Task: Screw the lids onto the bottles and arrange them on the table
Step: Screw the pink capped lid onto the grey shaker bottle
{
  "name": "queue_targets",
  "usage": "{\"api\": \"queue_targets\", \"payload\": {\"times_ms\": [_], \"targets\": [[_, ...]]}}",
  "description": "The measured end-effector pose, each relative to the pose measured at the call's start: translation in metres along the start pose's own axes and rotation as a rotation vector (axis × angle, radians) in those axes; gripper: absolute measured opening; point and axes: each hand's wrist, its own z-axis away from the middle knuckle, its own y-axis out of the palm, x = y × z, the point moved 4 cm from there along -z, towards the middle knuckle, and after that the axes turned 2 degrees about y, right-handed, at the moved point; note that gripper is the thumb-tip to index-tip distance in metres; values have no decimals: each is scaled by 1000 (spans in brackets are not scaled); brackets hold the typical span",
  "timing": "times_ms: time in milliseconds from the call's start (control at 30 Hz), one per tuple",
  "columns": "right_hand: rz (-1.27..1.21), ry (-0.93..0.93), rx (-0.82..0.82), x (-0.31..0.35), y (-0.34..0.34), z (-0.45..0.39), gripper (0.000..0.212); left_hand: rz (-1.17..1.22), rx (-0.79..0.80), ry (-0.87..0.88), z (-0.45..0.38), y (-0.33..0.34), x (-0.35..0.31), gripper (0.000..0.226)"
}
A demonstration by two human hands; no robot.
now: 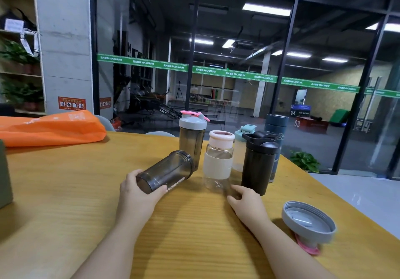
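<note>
Bottles (pixel 218 155) mostly stand capped at the counter's (pixel 65 192) far side — five done. Your left hand (pixel 138 192) has its fingers clasped round the lidless smoky bottle (pixel 166 171), tilted; right hand (pixel 249 200) released, empty — grey lid (pixel 309 222) waits beside it.

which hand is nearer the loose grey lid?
Right. The right hand rests on the table left of and beyond the grey lid, not touching; the left hand is farther left, holding the smoky lidless bottle.

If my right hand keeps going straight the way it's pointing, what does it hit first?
Probably the clear bottle: the right hand points up-left at its base, fingertips almost touching. Depth is hard to judge.
</note>
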Motion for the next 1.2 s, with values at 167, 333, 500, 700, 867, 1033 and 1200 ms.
{"api": "queue_targets", "payload": {"times_ms": [167,333,500,700,867,1033,1200], "targets": [[-77,-39,-6,-3,-5,16,43,212,3,-74,9,-8,2,65],[-135,-98,-100,-2,-14,34,32,394,88,-107,24,-11,-6,55],[-229,-248,-328,-4,-34,55,18,514,187,-139,37,-10,-13,72],[-189,-414,-575,-4,-48,70,20,607,241,-197,54,9,-21,45],[-107,-563,-765,-7,-63,79,23,667,305,-239,71,33,-34,36],[25,-544,-900,-23,-81,88,25,690,421,-258,76,44,-41,35],[112,-390,-882,-54,-92,81,53,677,493,-214,73,45,-38,50]]}}
